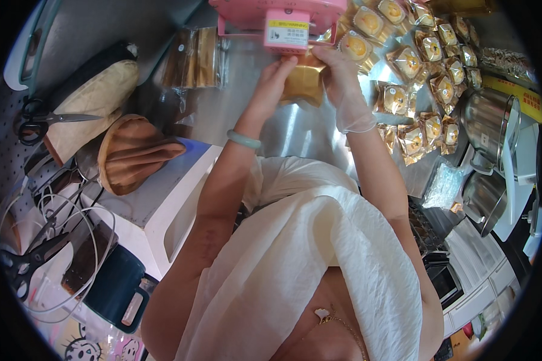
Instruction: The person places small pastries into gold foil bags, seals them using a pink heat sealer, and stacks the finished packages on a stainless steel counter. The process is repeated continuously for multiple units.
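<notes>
My left hand [271, 83] is bare, with a pale green bangle at its wrist. A clear plastic glove covers my right hand [343, 79]. Between them they pinch a gold foil packet [303, 83] by its two sides, near the far end. That far end meets the lower front of a pink bag-sealing machine [287, 29], and whether it sits inside the jaws is hidden. What the packet contains cannot be seen. Just right of my right hand, several pastries in gold trays and clear wrappers [406, 63] cover the steel worktop [293, 131].
Flat gold bags [198, 57] in clear plastic lie at the left. Nearer are scissors [49, 119], a brown cloth-lined basket [131, 155] on a white box-shaped appliance [156, 216], looped white cables [92, 221] and a dark teal jug [115, 289]. Steel bowls [485, 119] stand at the right.
</notes>
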The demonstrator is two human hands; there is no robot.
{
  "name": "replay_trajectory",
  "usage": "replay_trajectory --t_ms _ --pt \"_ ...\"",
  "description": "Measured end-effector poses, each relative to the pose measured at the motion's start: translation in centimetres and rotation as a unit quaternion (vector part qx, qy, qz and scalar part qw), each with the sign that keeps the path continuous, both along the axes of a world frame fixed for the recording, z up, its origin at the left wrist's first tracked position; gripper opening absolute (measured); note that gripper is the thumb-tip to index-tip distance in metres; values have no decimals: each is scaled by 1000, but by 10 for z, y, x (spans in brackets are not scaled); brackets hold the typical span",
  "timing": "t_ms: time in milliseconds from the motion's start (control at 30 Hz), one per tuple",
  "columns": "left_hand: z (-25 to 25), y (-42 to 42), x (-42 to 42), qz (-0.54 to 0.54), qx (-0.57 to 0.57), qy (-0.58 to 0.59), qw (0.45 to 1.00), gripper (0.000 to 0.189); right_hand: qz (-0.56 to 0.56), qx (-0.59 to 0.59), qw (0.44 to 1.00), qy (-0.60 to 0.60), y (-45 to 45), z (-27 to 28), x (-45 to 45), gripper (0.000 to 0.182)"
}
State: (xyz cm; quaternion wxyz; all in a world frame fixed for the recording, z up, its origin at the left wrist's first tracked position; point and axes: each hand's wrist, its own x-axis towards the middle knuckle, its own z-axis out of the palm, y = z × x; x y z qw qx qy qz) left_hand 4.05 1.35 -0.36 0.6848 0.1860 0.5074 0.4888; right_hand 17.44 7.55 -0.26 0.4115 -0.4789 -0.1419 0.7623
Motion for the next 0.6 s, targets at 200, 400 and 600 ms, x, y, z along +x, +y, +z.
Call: replay_trajectory --t_ms 200,400,600 --pt "5 -2 -14 3 -12 12 1000 35 5 2 999 -45 0 0 1 9" --pt "3 -6 -22 34 -22 6 999 34 4 41 997 -70 -4 10 4 14" --pt "6 -9 -33 65 -32 -14 997 35 13 77 991 -107 -9 21 13 16"
